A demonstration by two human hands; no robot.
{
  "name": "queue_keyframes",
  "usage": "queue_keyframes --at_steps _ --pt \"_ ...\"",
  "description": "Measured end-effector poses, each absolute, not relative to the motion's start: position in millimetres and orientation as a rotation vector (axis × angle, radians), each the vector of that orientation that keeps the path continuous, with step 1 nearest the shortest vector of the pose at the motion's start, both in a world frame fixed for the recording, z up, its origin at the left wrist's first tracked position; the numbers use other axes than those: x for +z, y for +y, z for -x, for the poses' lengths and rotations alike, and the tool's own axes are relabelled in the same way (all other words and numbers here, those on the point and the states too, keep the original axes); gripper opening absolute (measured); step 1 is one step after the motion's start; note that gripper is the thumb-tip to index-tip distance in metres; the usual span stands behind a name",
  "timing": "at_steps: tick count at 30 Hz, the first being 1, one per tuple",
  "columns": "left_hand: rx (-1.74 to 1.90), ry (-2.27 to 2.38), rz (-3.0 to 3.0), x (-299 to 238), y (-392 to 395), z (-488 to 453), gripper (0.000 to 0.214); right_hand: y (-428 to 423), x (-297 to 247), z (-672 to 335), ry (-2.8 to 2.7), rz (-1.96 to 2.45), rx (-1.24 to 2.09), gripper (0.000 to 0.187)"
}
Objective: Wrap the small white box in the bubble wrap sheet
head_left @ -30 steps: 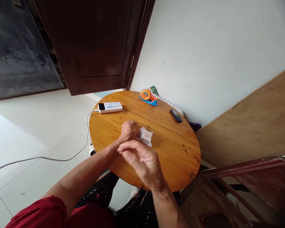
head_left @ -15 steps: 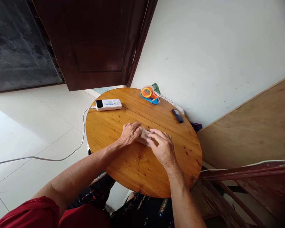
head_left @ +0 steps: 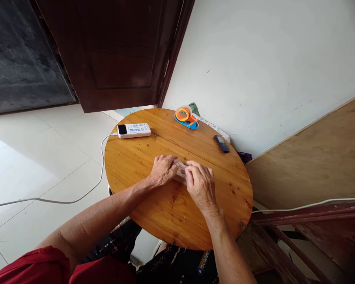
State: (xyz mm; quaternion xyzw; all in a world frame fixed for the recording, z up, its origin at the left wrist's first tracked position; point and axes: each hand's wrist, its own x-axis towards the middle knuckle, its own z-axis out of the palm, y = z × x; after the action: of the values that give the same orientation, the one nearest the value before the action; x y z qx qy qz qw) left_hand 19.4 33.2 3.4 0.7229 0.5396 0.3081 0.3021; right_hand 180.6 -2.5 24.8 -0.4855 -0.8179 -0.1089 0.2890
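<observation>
A small, pale, clear-wrapped packet (head_left: 181, 173) with a reddish print lies on the round wooden table (head_left: 171, 217), between my hands. My left hand (head_left: 165, 167) is closed over the packet's left end, thumb and fingers bent around it. At its right end, my right hand (head_left: 199, 179) has curled fingers with the thumb pressed against them, gripping that edge. Both ends of the packet are covered by my fingers, so only its middle shows.
A white power bank (head_left: 134, 131) with a plugged-in cable (head_left: 102, 165) sits at the table's left. Toward the back are an orange and blue tape dispenser (head_left: 186, 118), a white printed strip (head_left: 211, 127) and a dark blurred item (head_left: 221, 144). A wall (head_left: 254, 59) stands behind.
My right hand's fingers, earlier spread apart, have curled and closed on the packet's right end. The reddish print now shows more clearly. My left hand has stayed nearly in place.
</observation>
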Motion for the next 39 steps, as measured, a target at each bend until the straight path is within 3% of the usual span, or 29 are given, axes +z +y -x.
queue_keyframes --at_steps 7,13,16,21,26,30,33,39 --pt "0.878 1.375 -1.857 -2 34 -23 0.068 35 35 -192 -2.035 1.356 -0.143 0.014" --pt "0.98 0.928 -1.496 -5 30 -23 0.086 60 24 -202 -1.726 1.399 0.159 0.019" --pt "0.997 0.782 -1.337 0 27 -21 0.078 64 11 -207 -1.561 1.427 0.293 0.027" --pt "0.955 0.773 -1.264 10 26 -17 0.038 71 -5 -212 -1.419 1.408 0.431 0.026" --pt "0.978 0.789 -1.033 3 32 -19 0.049 65 -2 -217 -1.318 1.5 0.705 0.037" --pt "1.021 0.751 -0.877 2 34 -21 0.047 51 7 -217 -1.325 1.515 1.022 0.061" --pt "1.078 0.691 -0.797 5 34 -21 0.044 47 7 -211 -1.433 1.424 0.976 0.07" --pt "1.074 0.701 -0.797 2 36 -21 0.045 53 1 -202 -1.359 1.422 0.683 0.057"
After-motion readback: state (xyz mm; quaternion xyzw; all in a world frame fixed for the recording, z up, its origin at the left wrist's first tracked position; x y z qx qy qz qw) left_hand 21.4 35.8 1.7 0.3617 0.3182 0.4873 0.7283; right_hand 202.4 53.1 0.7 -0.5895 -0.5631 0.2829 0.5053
